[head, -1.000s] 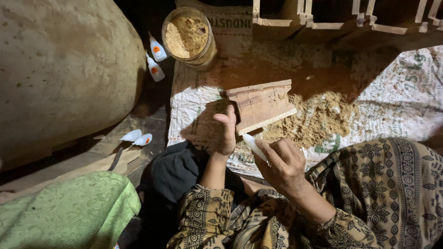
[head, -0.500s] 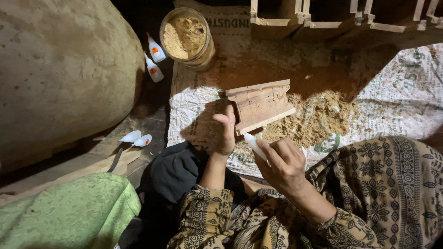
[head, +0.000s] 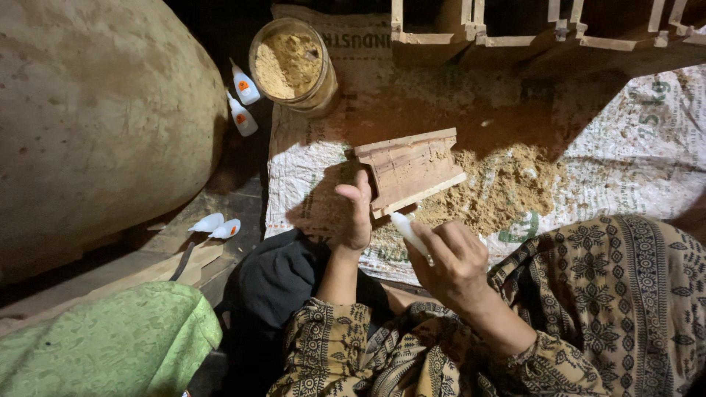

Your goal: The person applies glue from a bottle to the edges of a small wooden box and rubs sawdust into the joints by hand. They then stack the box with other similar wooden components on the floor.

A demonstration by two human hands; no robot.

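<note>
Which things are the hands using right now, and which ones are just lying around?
In use:
left hand steadies the carved wooden piece
right hand holds a small white glue bottle
sawdust pile beside the piece

Lying about:
jar of sawdust
two glue bottles by the jar
two more bottles at left
green cloth

Tan sawdust, brown floral-patterned sleeve, green cloth, white bottles
</note>
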